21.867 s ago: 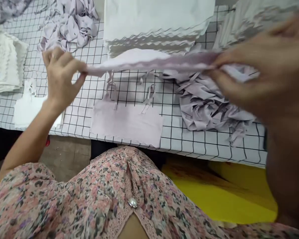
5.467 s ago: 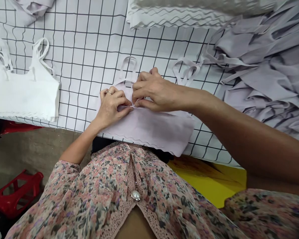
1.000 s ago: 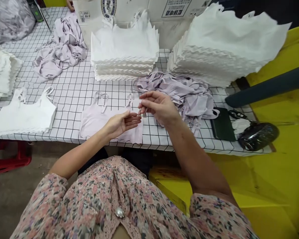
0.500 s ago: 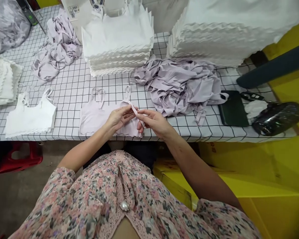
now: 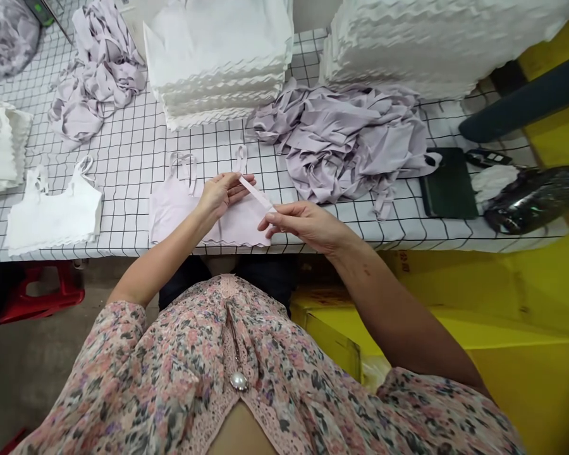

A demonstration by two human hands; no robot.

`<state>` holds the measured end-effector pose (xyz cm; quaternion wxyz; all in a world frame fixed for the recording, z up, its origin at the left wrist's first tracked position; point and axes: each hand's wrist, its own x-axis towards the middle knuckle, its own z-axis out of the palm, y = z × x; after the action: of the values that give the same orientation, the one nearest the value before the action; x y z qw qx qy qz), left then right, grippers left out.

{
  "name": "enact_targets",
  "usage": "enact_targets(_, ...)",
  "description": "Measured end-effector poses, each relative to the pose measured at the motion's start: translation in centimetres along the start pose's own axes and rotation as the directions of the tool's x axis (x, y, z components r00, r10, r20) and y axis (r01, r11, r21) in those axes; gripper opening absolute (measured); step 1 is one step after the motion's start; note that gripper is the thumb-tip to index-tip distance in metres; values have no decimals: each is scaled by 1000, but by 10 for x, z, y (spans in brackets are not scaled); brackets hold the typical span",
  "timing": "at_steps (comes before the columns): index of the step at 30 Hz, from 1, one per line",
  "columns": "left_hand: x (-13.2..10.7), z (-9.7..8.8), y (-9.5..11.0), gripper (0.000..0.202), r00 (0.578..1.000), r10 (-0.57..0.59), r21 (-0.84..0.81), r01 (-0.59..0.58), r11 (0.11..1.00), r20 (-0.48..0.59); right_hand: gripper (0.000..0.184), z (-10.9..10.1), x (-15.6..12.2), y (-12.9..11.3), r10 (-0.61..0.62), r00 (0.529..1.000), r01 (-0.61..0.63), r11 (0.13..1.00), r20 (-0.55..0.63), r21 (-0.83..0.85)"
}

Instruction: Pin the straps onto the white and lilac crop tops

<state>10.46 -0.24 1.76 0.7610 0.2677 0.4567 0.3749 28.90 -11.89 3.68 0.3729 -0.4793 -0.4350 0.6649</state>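
A pale lilac bra top [image 5: 175, 212] lies flat at the table's near edge, its left strap looped above it. Between my hands a lilac strap [image 5: 256, 193] is drawn out straight on a slant. My left hand [image 5: 222, 193] pinches the upper end of this strap over the top's right side. Lower and to the right, my right hand [image 5: 303, 222] pinches the other end between thumb and fingers. Just beyond my right hand lies a heap of crumpled lilac garments [image 5: 346, 139]. A white bra top [image 5: 54, 212] lies flat to the left.
Stacks of white garments [image 5: 218, 69] and more white pieces [image 5: 398, 50] stand at the back. Another lilac bundle [image 5: 99, 76] is at back left. To the right are a dark green flat case [image 5: 448, 186], a black wrapped bundle [image 5: 535, 199] and a dark pole [image 5: 526, 104].
My hands have moved apart, the right one going right, and the strap between them is now stretched straight. The whole view has tipped slightly, shifting the table upward.
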Motion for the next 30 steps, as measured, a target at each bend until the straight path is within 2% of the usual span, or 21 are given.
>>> enact_targets(4,11,-4,9,17,999,-9,41,6,999,53,57,-2,6,-1,32,999,-30,997,-26,73)
enact_targets(6,10,-10,13,15,996,-23,88,16,996,83,55,-1,15,1,-27,995,38,992,-93,117)
enact_targets(8,1,-16,14,13,997,13,131,-24,991,78,52,1,26,4,-107,982,128,983,-153,134)
enact_targets(11,-22,-23,6,8,984,166,197,-177,964,69,51,8,42,9,-172,968,193,976,-182,101)
enact_targets(13,-38,-22,-2,12,967,226,225,-247,943,114,54,16,49,12,-195,960,216,972,-201,88)
enact_targets(15,-48,-18,-11,20,960,223,208,-256,944,167,55,25,54,12,-211,946,247,961,-245,126)
enact_targets(18,-50,-10,-20,28,964,209,122,-230,966,165,55,39,59,10,-212,933,269,948,-291,172)
enact_targets(23,-44,-6,-20,24,972,212,101,-222,970,104,55,44,63,7,-209,923,250,964,-323,89)
enact_targets(28,-42,-14,-6,40,947,229,163,-269,949,226,20,27,63,-3,-415,842,378,910,-344,-170)
enact_targets(30,-35,-21,-1,45,930,276,229,-332,915,244,11,20,65,-9,-452,835,389,888,-313,-245)
